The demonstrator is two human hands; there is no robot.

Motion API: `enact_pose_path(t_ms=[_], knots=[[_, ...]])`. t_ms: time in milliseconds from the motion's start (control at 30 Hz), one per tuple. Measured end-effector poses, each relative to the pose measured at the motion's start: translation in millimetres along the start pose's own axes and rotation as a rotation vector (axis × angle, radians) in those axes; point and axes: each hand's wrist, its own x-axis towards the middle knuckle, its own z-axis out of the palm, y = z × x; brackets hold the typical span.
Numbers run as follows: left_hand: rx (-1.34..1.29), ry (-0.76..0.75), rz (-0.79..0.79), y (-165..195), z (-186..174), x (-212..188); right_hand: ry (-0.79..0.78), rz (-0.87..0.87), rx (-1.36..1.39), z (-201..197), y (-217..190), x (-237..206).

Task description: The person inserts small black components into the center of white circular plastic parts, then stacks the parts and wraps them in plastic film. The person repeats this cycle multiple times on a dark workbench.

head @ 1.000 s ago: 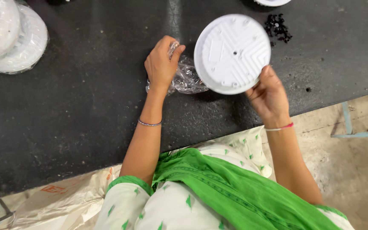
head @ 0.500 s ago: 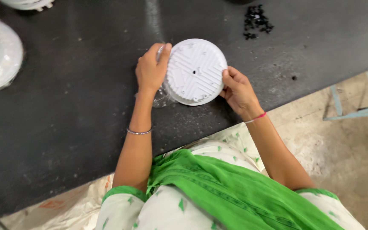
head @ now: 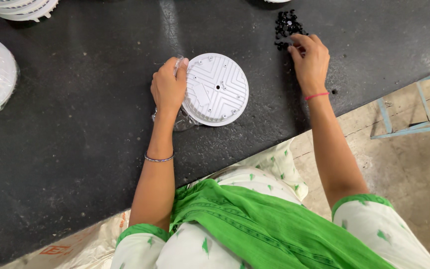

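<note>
We see a dark bench (head: 75,124) carrying everything. On it lies a round white disc (head: 217,89), ribbed face up, with a crumpled clear plastic wrap (head: 177,119) tucked under its left edge. Our left hand (head: 169,88) sits at that left edge, fingers curled over the rim and gripping it. Well to the right of the disc, our right hand (head: 308,60) reaches the small pile of black screws (head: 287,27) near the far edge, fingertips drawn together on the nearest ones; what they pinch we cannot tell.
</note>
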Motion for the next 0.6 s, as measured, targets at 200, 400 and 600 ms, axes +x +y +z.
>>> enact_pose_path(t_ms=[200,400,600], knots=[[0.044,-0.001,0.007,-0.6,0.7,0.6,-0.069,-0.024,-0.103,0.7,-0.9,7.1],[0.044,0.026,0.03,-2.2,4.2,1.2,-0.095,-0.051,-0.132,-2.6,-5.2,13.7],[0.051,0.059,0.027,-6.8,6.5,0.4,-0.152,0.007,0.336,-0.9,-71.2,8.2]])
